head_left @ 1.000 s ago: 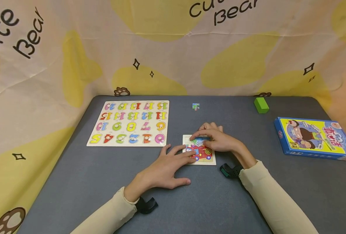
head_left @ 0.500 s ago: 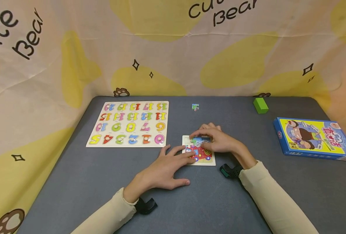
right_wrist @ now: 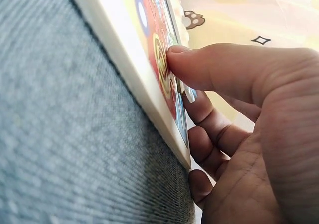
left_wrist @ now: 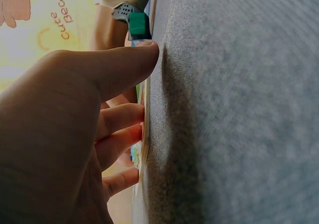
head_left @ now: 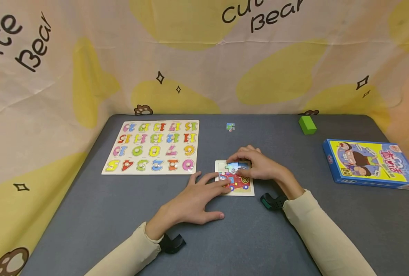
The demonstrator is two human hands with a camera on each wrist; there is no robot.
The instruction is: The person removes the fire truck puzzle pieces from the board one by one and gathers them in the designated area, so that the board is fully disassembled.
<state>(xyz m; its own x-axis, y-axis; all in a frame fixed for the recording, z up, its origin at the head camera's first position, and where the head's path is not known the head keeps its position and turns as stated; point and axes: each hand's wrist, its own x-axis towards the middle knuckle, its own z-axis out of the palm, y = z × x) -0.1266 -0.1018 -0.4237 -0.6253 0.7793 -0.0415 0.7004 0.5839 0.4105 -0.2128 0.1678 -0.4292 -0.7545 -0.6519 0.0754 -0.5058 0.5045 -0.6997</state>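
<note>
1. red showed on the truck (head_left: 239, 182) printed across the small puzzle board (head_left: 244, 194), which lay on the grey table (head_left: 225, 245) under the fingers of both my hands.
2. my left hand (head_left: 199, 199) had its fingers spread apart and nearly straight, some tips resting on the board, the thumb out to the side. it gripped nothing; i judged that it was there to steady the board.
3. my right hand (head_left: 259, 165) had thumb and forefinger pinched on a pale blue piece (head_left: 231, 167) at the board's far part. i could not tell whether that piece was fully seated.
4. i judged the step to be fitting it into the picture, though prising it out would have looked much the same.
5. the next move, as i saw it, called for lining up its knobs with the neighbouring cut-outs, then pressing it level. a lone piece (head_left: 230, 127) lay well beyond the board, probably waiting its turn.
</note>
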